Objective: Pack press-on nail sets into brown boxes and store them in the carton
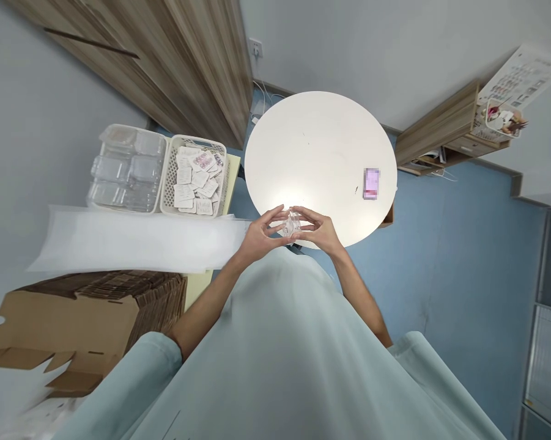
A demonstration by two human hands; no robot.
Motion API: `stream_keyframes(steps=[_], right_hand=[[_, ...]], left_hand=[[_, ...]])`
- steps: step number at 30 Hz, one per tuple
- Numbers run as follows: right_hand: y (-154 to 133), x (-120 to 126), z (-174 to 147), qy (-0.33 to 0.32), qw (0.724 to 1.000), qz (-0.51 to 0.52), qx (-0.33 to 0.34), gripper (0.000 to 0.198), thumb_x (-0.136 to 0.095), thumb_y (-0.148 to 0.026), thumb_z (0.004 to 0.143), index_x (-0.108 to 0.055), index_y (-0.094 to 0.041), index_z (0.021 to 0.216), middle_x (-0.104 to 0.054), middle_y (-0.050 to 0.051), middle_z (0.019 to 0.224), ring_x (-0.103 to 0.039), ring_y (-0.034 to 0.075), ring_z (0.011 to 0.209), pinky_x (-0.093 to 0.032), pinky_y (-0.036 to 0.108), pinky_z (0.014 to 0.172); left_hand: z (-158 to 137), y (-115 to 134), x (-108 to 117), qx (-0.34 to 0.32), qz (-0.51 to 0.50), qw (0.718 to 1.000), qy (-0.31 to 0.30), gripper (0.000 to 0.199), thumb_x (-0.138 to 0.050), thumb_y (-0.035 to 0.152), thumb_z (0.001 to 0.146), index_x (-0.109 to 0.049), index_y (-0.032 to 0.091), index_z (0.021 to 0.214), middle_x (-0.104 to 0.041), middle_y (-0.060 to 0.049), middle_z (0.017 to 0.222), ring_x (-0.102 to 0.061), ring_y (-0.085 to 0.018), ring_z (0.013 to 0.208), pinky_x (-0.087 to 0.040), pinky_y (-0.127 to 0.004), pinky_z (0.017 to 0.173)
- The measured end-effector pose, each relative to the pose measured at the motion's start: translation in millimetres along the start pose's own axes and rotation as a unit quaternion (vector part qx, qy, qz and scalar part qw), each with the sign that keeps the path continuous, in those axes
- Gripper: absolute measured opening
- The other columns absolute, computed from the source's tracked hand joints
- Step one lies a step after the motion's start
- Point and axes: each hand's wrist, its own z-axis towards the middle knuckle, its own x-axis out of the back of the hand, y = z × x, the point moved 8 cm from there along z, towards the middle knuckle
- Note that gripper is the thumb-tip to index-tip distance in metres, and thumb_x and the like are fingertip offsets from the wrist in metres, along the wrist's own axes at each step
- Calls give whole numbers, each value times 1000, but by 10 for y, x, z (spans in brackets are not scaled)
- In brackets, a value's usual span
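Between my two hands is a small clear plastic box, held above the near edge of the round white table. My left hand grips its left side, the thumb below and the fingers above. On the opposite side my right hand has its thumb and fingers closed around it. Fingers cover part of the box, and I cannot make out whether anything is inside.
A phone-like blurred object lies at the table's right. To the left stand a basket of clear plastic boxes and a basket of printed cards. White sheets and flattened cardboard boxes lie nearer. A wooden shelf is at right.
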Motion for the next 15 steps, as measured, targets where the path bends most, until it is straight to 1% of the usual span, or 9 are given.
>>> stream_keyframes(steps=[6,10,12,15], right_hand=[[-82,-72,19,27,1000,-8,-5,91,-110,-67,61,-84,-34,142,-76,7,158,-69,40,148,-68,56,117],[-95,-71,37,64,998,14,8,97,-108,-71,63,-79,-32,147,-74,11,160,-71,40,146,-66,59,119],[-74,-88,40,83,996,17,15,103,-106,-75,64,-75,-32,152,-73,13,161,-72,40,144,-65,61,121],[-12,-157,36,100,995,1,19,109,-104,-81,63,-71,-34,155,-72,13,160,-73,38,143,-62,59,125]], left_hand=[[32,15,86,1,-34,999,-6,108,-108,60,70,-64,29,164,-71,-17,158,-59,-42,160,-53,-67,133],[81,42,227,-17,-79,996,29,102,-107,62,70,-67,26,157,-71,-19,161,-62,-41,158,-52,-64,133],[93,47,301,-27,-112,992,50,96,-105,63,73,-68,25,153,-69,-21,164,-62,-40,159,-52,-62,134],[91,34,393,-29,-153,985,72,86,-96,69,84,-66,26,152,-61,-21,173,-59,-39,163,-54,-60,132]])
